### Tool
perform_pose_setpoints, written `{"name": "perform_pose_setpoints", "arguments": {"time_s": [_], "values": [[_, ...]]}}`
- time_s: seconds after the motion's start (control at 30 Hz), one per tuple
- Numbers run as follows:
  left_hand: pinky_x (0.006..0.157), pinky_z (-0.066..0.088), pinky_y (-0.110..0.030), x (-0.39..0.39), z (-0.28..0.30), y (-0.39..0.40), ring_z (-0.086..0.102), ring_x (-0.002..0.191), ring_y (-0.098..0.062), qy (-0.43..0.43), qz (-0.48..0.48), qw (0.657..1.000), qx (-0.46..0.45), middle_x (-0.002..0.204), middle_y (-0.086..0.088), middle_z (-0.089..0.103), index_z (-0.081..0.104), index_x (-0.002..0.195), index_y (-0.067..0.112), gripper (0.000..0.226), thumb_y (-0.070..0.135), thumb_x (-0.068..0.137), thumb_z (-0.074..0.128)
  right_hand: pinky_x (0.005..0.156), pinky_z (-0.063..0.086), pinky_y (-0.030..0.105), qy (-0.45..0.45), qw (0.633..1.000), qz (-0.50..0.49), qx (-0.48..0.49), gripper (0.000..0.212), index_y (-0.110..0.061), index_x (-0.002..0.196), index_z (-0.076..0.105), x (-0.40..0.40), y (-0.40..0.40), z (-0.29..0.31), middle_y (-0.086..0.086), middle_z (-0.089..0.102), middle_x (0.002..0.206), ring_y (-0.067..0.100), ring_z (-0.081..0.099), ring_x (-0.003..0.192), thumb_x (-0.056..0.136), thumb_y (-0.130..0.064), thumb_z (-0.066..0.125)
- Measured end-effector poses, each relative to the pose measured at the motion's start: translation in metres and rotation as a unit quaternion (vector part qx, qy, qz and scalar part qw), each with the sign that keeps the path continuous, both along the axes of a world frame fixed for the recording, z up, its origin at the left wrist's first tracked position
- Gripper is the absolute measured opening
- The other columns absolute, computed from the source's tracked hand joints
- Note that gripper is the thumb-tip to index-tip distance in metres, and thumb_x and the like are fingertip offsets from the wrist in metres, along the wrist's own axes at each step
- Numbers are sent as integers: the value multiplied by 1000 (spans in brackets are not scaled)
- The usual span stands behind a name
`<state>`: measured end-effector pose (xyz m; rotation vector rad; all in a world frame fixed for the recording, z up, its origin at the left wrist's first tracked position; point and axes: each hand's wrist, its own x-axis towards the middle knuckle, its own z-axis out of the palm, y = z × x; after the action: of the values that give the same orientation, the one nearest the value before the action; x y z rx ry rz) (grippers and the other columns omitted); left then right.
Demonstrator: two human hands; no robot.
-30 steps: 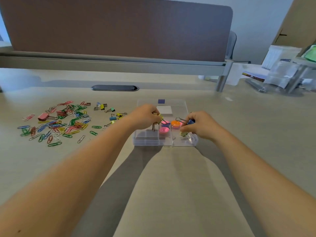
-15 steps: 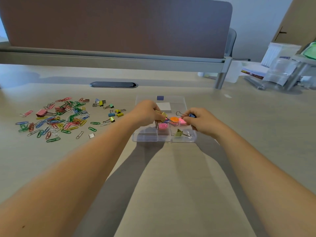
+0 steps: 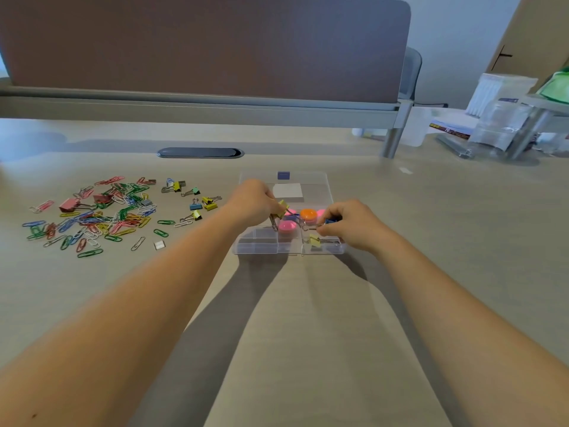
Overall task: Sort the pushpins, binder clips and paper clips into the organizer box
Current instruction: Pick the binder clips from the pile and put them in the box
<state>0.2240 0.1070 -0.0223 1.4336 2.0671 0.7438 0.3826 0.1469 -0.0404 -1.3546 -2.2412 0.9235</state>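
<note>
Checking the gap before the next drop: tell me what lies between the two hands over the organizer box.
In the head view, an orange pushpin and a pink pushpin lie in the organizer box between the left hand and right hand.

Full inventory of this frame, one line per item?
Clear plastic organizer box: one, desk centre, lid open.
Round pushpin tubs: three seen, pink and orange, inside box.
Yellow binder clip in box: one, front right compartment.
Loose coloured paper clips: many, mixed colours, desk left.
Loose small binder clips: several, yellow, blue, green, between pile and box.
Pink large binder clip: one, in pile.
Left hand: holds yellow binder clip.
Right hand: holds blue binder clip.
</note>
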Motion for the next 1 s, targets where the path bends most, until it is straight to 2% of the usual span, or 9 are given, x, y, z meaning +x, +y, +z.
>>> {"name": "perform_pose_setpoints", "arguments": {"time_s": [0.13,0.23,0.33,0.43,0.53,0.67,0.73,0.9,1.0], "values": [[76,40,-28,0,-1,1,50,85,-21,-5,6,1000,6,92,-11,59,65,104,-3,28,20,89,60,54,34,20,1,1000,-11,12,15,1,94,67,-2,0,2,2,50,68,10,42,59,84,-8,62],[82,48,-35,3,-4,4,53,85,-22,4,10,1000,11,91,-11,62,67,101,-2,28,22,87,63,61,36,25,23,999,-28,21,18,1,97,68,4,2,5,7,55,81,17,46,75,85,-12,63],[81,49,-35,12,-7,8,54,82,-24,44,4,999,8,87,-11,61,66,88,5,18,22,87,62,60,35,25,30,998,-44,16,18,1,96,68,13,4,6,8,55,80,18,46,79,85,-13,62],[75,48,-32,26,-11,10,59,84,-26,108,-1,994,18,88,-11,63,66,91,5,17,19,88,60,53,32,21,63,996,-60,-6,6,-8,83,66,21,3,5,2,55,67,17,47,72,83,-14,66],[70,44,-31,41,-15,10,61,90,-29,165,3,986,28,97,-13,66,66,97,4,19,18,88,57,50,28,20,68,996,-61,-18,9,-11,77,62,25,3,1,2,54,64,10,39,55,82,-15,67],[69,44,-31,55,-20,10,62,99,-32,239,-9,971,20,104,-15,67,64,101,4,20,18,90,54,46,29,15,62,996,-60,-20,18,-14,67,59,28,5,-2,-1,54,61,6,38,51,83,-13,65],[72,46,-32,57,-20,10,62,100,-32,258,-19,966,9,101,-14,65,62,103,6,22,20,90,54,42,30,8,63,996,-60,-21,9,-10,74,65,29,5,-3,-2,54,61,7,43,53,84,-11,64],[70,44,-33,47,-13,11,52,77,-26,208,-24,977,-22,64,-4,46,56,72,9,39,44,89,53,79,46,29,71,996,-59,-5,20,4,101,69,26,5,-4,10,60,85,32,60,95,85,-4,60],[75,44,-31,35,-11,14,51,77,-25,184,-2,983,-7,75,-8,52,54,69,8,45,43,94,42,78,48,30,77,995,-54,-16,18,6,100,67,23,5,-2,3,58,72,23,56,79,84,0,61]]}}
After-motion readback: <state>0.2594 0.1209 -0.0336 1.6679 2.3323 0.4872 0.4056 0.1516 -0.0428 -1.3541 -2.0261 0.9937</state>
